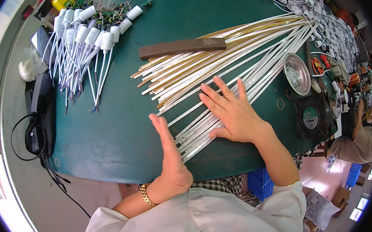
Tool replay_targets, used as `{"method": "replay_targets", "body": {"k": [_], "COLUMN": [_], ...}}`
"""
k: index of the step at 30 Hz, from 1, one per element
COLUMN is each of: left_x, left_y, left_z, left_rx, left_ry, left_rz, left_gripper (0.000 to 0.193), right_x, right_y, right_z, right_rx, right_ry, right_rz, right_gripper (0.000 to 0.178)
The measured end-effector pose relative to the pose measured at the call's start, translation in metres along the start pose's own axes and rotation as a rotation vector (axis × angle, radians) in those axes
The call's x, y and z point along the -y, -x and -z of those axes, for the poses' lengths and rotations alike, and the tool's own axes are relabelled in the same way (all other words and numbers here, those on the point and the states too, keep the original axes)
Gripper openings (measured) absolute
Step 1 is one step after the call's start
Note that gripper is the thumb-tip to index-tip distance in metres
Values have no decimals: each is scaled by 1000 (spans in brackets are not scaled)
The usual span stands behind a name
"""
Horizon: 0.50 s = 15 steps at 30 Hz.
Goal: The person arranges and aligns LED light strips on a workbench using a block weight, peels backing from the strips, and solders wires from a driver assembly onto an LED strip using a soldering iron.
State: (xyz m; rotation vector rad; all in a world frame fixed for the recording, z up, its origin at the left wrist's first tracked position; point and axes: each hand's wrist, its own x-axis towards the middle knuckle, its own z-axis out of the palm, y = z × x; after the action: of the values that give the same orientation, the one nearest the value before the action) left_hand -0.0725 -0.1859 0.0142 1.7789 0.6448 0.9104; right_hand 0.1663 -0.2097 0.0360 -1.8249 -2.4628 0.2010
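Long thin white strips [260,74] lie fanned across the green table, with their far ends bunched at the upper right. My right hand [234,116] rests on the nearer strips, palm down and fingers spread. Beside the near ends of these strips, my left hand [170,152] is held edge-on with its fingers stretched out, gripping nothing. A second bundle of white and tan strips [186,67] lies just beyond. Across that bundle sits a flat brown bar [183,48].
White cylindrical fittings with cables [91,37] are heaped at the left, beside green circuit boards [111,10]. At the right are a metal bowl [296,74], a black fan [312,118] and a pile of white fittings [334,36]. Another person [356,135] sits at far right.
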Motion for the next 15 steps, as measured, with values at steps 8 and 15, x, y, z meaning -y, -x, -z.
{"method": "replay_targets", "body": {"k": [8, 15], "left_x": [-33, -9], "left_y": [-10, -18], "left_z": [9, 52], "left_rx": [265, 419], "left_ry": [-529, -834], "left_rz": [195, 207], "left_gripper": [114, 115], "right_x": [2, 2], "right_y": [-1, 3], "right_z": [1, 5], "right_rx": [23, 31], "right_ry": [-55, -37], "right_rz": [11, 53], "right_gripper": [104, 103]}}
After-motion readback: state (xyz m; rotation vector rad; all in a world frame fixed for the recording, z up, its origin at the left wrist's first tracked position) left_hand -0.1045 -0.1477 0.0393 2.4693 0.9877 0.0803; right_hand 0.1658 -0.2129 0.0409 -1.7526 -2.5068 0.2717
